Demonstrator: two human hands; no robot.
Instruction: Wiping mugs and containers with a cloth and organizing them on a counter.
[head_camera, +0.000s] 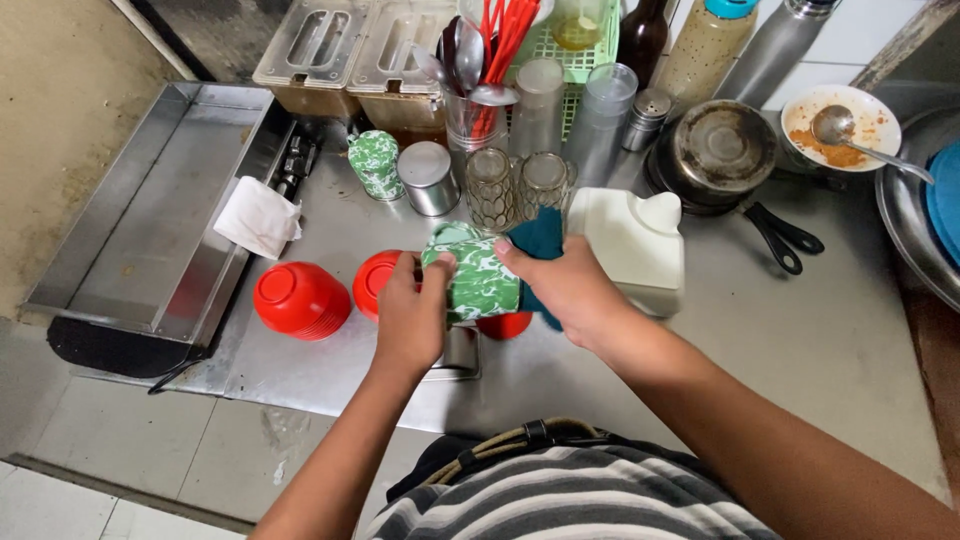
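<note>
Green-white cup (478, 280) gripped by both hands (490, 300) over cluttered steel counter (800, 340).

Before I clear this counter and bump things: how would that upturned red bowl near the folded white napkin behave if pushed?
The red bowl looks like light plastic, so it would probably slide easily on the smooth steel counter. Sitting rim-down and wide, it seems unlikely to tip or roll. It probably wouldn't crack if knocked.

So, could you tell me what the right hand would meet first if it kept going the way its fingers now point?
The right hand points up-left across the green patterned cup it grips with a teal cloth. Beyond that, probably the clear patterned glass, though depth is unclear.
</note>
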